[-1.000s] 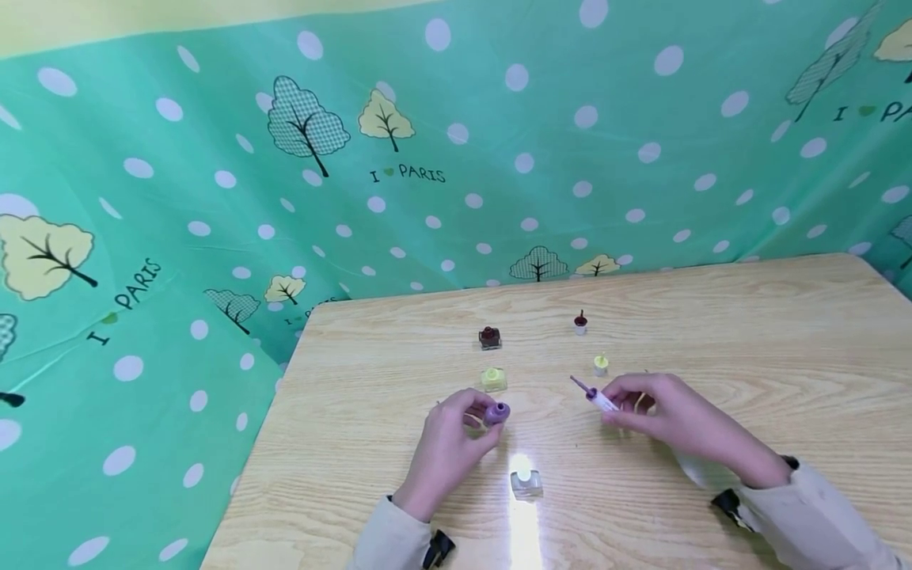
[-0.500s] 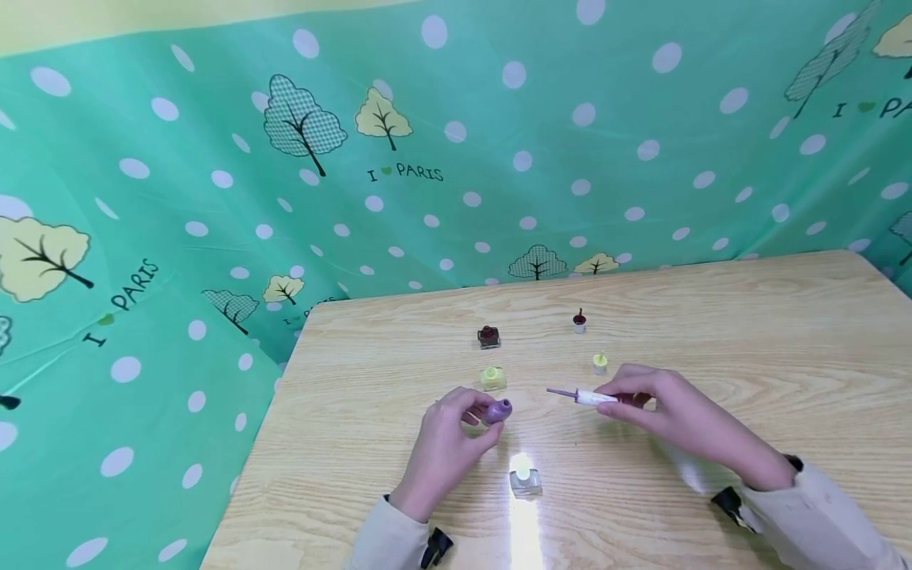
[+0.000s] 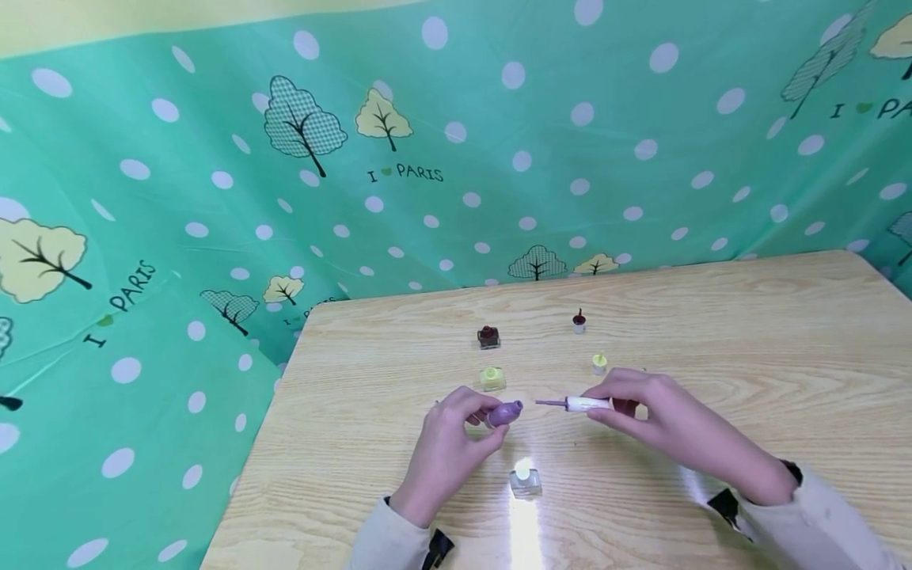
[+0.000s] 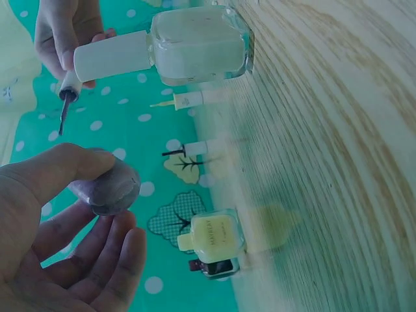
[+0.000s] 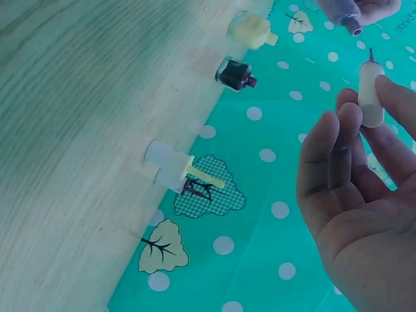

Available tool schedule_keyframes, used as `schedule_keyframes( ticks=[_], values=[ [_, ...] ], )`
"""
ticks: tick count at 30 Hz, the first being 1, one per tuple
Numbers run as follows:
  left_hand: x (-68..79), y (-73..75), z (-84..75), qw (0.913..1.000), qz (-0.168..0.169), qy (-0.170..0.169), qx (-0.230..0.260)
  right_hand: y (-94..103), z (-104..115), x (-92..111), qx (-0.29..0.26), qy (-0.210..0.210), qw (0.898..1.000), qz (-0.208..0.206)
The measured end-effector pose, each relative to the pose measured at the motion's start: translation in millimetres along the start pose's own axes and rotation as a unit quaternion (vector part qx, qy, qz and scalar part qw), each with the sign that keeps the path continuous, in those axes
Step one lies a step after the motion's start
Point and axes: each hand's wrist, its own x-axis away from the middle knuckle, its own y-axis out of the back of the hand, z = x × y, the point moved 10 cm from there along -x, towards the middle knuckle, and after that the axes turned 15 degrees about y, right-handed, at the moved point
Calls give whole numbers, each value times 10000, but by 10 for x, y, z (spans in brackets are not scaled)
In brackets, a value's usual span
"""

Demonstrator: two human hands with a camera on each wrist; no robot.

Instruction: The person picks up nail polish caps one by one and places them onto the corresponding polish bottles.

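My left hand (image 3: 450, 447) pinches an uncapped purple nail polish bottle (image 3: 504, 413), its neck tilted to the right. Opposite it, my right hand (image 3: 644, 402) holds a white cap with a purple brush (image 3: 586, 404) between thumb and fingers. The brush lies level and points at the bottle's mouth, a small gap apart. In the left wrist view the bottle (image 4: 112, 188) sits between thumb and fingertips. The right wrist view shows the white cap (image 5: 371, 97) in the fingers, with the purple bottle (image 5: 342, 13) beyond the brush tip.
An open dark red bottle (image 3: 488, 337) and an open yellow bottle (image 3: 492, 378) stand behind my left hand. Their caps, dark red (image 3: 579, 322) and yellow (image 3: 599, 363), stand brush up to the right. A clear bottle with a white cap (image 3: 526, 481) stands nearer me.
My right hand has turned the brush from slanting up to level and brought it left, closer to the purple bottle. The bottle has tipped further right in my left hand.
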Motion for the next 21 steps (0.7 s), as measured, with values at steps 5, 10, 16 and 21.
schedule_keyframes(
  ticks=[5, 10, 16, 21],
  values=[
    [21, 9, -38, 9999, -77, -118, -37, -9, 56, -18, 57, 43, 10000, -28],
    [44, -16, -57, 9998, -52, -213, -35, -13, 78, -23, 57, 69, 9999, -106],
    [57, -38, -86, 9997, 0, -228, -56, -8, 116, -28, 156, 210, 9995, -202],
    [71, -51, -107, 9997, 59, -218, -84, -26, 135, -36, 289, 305, 9989, -199]
  ],
)
